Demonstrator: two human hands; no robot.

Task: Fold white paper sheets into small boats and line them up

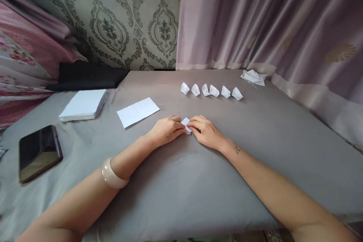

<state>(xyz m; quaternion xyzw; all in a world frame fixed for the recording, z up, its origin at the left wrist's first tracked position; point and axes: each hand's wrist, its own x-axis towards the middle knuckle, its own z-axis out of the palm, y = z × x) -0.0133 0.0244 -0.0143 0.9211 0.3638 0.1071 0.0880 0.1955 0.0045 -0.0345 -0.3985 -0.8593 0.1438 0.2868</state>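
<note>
A small folded piece of white paper [185, 121] is held low over the grey cloth between my two hands. My left hand [168, 130] pinches its left side between thumb and fingers. On the right side, my right hand [206, 131] closes its fingertips on the same paper. The fingers cover much of it, so its full shape is partly hidden. Beyond the hands stands a row of several small folded paper boats [225, 92]. To the left of my left hand lies a flat white sheet of paper [138, 112].
A stack of white paper [83, 104] sits at the left, with a dark-screened phone [40, 153] nearer me. Black fabric [93, 75] lies at the back left. Loose white paper scraps [254, 77] lie at the back right, near the curtain [227, 19].
</note>
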